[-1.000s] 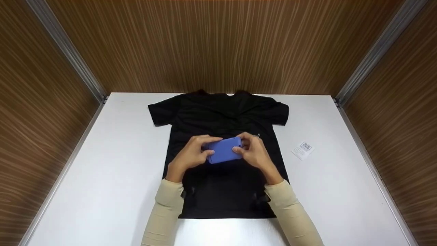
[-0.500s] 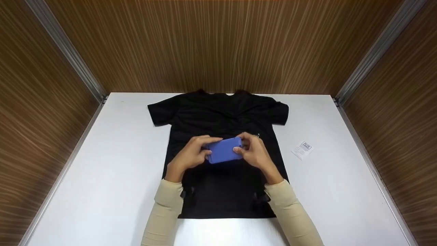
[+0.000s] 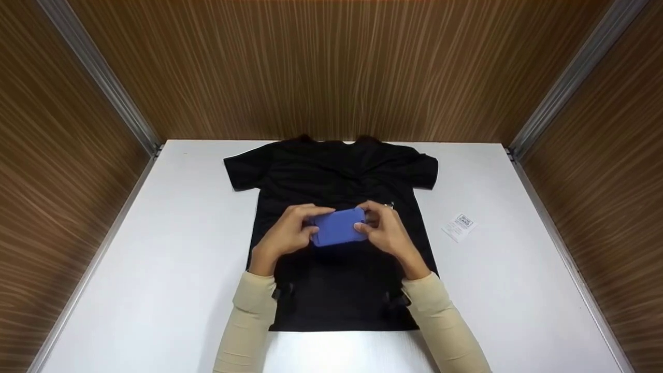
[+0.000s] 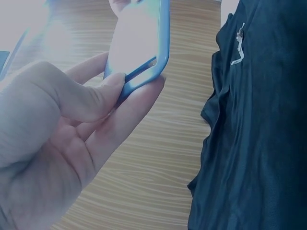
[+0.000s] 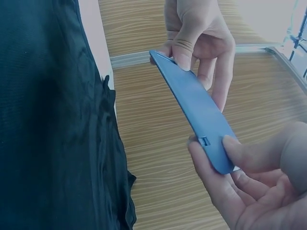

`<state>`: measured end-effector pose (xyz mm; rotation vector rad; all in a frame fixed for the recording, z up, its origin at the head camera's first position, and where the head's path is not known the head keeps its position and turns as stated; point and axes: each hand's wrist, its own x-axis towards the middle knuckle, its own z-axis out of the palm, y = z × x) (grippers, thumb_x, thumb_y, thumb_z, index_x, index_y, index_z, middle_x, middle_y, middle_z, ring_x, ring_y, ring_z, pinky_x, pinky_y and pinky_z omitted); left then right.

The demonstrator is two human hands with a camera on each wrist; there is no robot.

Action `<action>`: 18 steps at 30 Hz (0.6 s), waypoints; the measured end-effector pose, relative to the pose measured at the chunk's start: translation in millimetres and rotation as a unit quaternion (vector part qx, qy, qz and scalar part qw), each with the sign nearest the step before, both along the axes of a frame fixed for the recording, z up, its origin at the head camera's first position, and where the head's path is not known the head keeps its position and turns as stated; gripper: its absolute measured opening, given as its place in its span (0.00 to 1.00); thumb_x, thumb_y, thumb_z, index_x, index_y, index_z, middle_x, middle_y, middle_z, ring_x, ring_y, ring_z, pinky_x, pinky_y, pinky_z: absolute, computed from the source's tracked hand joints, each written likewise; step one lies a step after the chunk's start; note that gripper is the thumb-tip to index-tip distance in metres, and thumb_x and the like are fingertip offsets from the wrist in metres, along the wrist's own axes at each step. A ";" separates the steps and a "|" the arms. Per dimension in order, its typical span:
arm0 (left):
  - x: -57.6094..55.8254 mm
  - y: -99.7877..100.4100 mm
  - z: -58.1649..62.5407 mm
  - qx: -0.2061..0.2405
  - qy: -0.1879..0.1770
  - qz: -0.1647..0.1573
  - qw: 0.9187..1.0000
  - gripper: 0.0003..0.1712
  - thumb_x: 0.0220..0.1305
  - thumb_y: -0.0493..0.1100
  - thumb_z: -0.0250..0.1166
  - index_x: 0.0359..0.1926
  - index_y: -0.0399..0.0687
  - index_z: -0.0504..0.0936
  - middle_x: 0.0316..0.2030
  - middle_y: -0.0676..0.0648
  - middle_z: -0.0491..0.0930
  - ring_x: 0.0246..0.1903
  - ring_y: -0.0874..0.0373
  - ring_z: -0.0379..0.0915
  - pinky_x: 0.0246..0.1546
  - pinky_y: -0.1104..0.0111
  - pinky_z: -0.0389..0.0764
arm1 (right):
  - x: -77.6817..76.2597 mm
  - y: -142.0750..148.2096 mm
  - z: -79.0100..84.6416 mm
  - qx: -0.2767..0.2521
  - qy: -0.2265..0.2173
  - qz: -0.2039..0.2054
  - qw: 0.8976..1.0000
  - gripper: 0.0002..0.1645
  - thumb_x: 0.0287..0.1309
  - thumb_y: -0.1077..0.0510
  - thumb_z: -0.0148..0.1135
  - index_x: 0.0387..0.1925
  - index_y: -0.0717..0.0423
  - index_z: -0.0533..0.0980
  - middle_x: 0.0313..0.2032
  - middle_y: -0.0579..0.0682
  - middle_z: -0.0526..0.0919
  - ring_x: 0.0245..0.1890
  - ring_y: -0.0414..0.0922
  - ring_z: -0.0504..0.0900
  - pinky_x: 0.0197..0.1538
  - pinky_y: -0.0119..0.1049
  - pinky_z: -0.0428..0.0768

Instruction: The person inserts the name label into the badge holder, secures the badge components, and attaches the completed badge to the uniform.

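Observation:
A blue phone case [image 3: 339,227] is held up in both hands above a black T-shirt [image 3: 342,300] laid flat. My left hand [image 3: 290,233] pinches its left end, thumb on the near side and fingers along the far edge. The left wrist view shows a narrow slot near that end of the phone case [image 4: 139,43]. On the right end, my right hand [image 3: 386,228] grips the case between thumb and fingers. The right wrist view shows a small cutout in the edge of the case [image 5: 201,110], close to the right hand's fingers.
The T-shirt lies on a white table [image 3: 155,259]. A small white printed card [image 3: 460,228] rests to the shirt's right. Near the right hand, a small whitish item [image 3: 391,205] shows on the shirt. Wood-patterned panels [image 3: 331,72] enclose the back and sides.
The left thumb has slid off the case's face toward its left end. The case has shifted very slightly left. The right hand stays nearly in place; shirt and card have not moved.

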<state>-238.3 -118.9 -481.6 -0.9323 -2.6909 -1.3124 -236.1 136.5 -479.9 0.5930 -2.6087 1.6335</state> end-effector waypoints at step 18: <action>0.6 1.9 -1.2 0.020 0.015 0.012 1.000 0.27 0.59 0.23 0.67 0.57 0.47 0.87 0.48 0.42 0.88 0.41 0.55 0.79 0.47 0.59 0.85 | -0.1 0.3 0.9 0.053 0.055 -0.060 0.995 0.14 0.49 0.64 0.80 0.38 0.59 0.84 0.24 0.50 0.80 0.25 0.40 0.75 0.31 0.29 0.74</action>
